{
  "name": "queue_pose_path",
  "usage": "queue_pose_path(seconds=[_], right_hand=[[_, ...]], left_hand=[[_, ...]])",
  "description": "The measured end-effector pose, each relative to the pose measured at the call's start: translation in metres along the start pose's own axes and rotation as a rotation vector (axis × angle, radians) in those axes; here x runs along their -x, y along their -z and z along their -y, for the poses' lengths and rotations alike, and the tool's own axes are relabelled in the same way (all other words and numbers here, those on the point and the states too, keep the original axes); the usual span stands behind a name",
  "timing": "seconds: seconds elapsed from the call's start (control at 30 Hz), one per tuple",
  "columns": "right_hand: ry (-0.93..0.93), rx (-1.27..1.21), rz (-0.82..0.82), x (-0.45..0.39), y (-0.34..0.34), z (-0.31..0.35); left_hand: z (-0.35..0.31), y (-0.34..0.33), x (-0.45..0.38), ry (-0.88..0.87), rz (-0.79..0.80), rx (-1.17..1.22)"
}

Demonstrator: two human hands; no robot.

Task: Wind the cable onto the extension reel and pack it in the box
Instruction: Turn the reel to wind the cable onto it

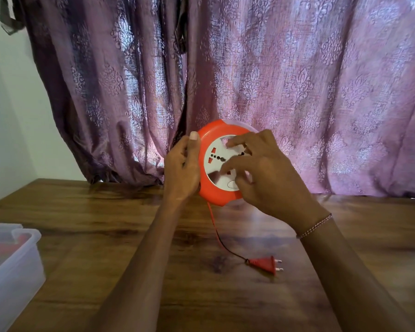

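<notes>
An orange round extension reel [210, 188] with a white socket face is held upright above the wooden table [130, 236]. My left hand [182, 168] grips its left rim, thumb on the front edge. My right hand [261, 171] lies over the white face, fingers curled into its recesses; the fingertips are blurred. A thin red cable [215, 232] hangs from the reel's bottom and runs across the table to a red two-pin plug [265, 264] lying flat.
A translucent plastic box [12, 267] with something red inside sits at the table's left edge. A purple patterned curtain [249, 80] hangs right behind the table. A pale wall is at the left.
</notes>
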State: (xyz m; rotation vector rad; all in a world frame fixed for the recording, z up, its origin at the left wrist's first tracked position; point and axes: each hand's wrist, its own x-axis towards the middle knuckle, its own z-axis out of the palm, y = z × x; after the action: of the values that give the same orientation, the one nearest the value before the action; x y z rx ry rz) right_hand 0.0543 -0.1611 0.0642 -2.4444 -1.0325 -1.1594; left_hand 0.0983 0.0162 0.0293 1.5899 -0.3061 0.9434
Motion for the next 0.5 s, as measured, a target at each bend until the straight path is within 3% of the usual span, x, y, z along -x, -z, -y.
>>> queue_pose_path(seconds=[0.13, 0.5], right_hand=[[-0.012, 0.097, 0.213, -0.001, 0.001, 0.005], [-0.174, 0.27, 0.113, 0.001, -0.002, 0.012]], left_hand=[[0.001, -0.001, 0.002, 0.013, 0.005, 0.0], [0.002, -0.002, 0.001, -0.017, -0.006, -0.039]])
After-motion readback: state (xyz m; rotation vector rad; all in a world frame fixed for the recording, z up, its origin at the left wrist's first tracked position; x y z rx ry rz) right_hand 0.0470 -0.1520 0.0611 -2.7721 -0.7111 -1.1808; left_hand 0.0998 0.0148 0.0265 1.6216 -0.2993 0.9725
